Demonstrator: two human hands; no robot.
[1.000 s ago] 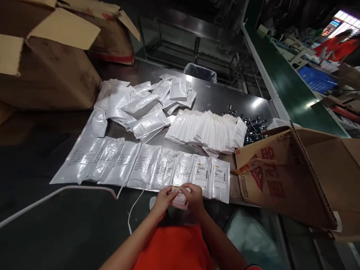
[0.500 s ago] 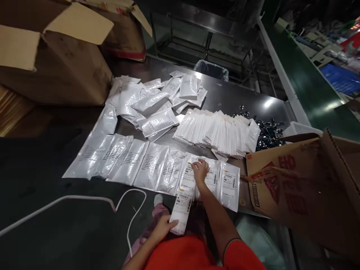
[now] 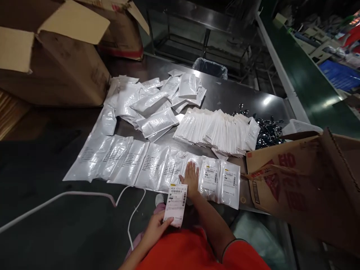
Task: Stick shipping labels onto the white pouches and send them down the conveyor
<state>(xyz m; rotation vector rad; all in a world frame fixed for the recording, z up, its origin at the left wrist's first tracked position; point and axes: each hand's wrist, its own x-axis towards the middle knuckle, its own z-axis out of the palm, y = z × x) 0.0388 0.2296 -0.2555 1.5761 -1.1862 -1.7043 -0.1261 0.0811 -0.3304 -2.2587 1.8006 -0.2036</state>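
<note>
My left hand (image 3: pixel 156 227) pinches the lower end of a strip of printed shipping labels (image 3: pixel 176 205), held in front of my body. My right hand (image 3: pixel 191 183) lies flat, fingers spread, on a white padded mailer (image 3: pixel 194 159) in a row along the table's near edge. That hand covers most of this mailer's face. To its right, a labelled mailer (image 3: pixel 210 182) and another labelled mailer (image 3: pixel 230 184) lie side by side. Leftward, several mailers (image 3: pixel 153 165) show only small printed text.
Behind the row sit a loose heap of mailers (image 3: pixel 156 122) and a fanned stack of white mailers (image 3: pixel 216 131). Dark shiny items (image 3: pixel 268 131) lie beyond. Cardboard boxes stand at left (image 3: pixel 70 71) and right (image 3: pixel 292 187). A green conveyor (image 3: pixel 306 71) runs at far right.
My right hand has gone from pinching a label's top corner to lying flat on the mailer. The label strip in my left hand now hangs apart from the mailer, slightly left.
</note>
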